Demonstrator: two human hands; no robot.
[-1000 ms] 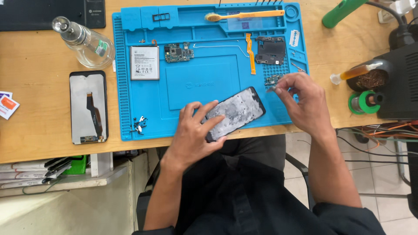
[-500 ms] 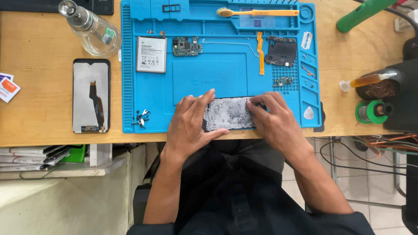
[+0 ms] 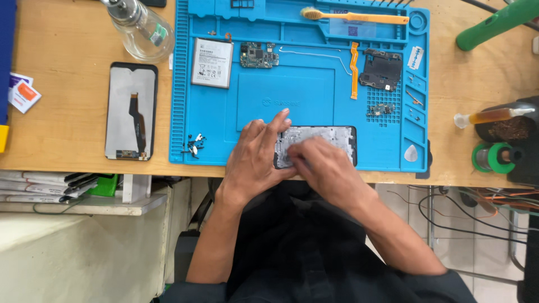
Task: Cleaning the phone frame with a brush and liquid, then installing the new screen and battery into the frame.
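Observation:
An opened phone frame (image 3: 331, 139) lies flat at the near edge of the blue repair mat (image 3: 314, 98), its bare metal inside facing up. My left hand (image 3: 254, 157) rests on the frame's left end, fingers spread over the mat. My right hand (image 3: 323, 168) covers the frame's lower left part, fingertips pressing on its inside. Whether the fingers pinch anything small is hidden.
On the mat lie a battery (image 3: 211, 63), a circuit board (image 3: 259, 55), an orange flex cable (image 3: 353, 70), a black cover (image 3: 383, 69), a toothbrush (image 3: 353, 17) and loose screws (image 3: 193, 145). A screen panel (image 3: 131, 111) and glass bottle (image 3: 137, 25) sit left; solder spool (image 3: 493, 157) right.
The phone frame went from tilted in my left hand to lying flat on the mat's near edge. My right hand moved from the mat's right side onto the frame.

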